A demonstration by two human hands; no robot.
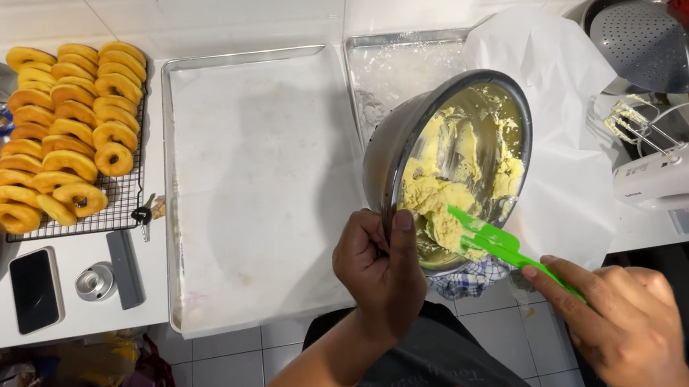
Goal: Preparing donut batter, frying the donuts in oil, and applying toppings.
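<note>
Left hand (pixel 382 270) grips tilted steel mixing bowl (pixel 444 166) rim, right hand (pixel 622 318) holds green spatula (pixel 495 242) scraping yellow dough (pixel 448 200); dough risks dropping beside bowl onto worktop (pixel 76 315), missing lined tray (pixel 263 185).

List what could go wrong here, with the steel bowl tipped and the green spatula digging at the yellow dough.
1. The left hand grips the tilted round steel mixing bowl only at its rim; it may slip or swing.
2. The right hand works the flat green plastic spatula at the bowl's lower edge, so sticky yellow dough could drop past the counter edge instead of onto the paper-lined metal tray.
</note>
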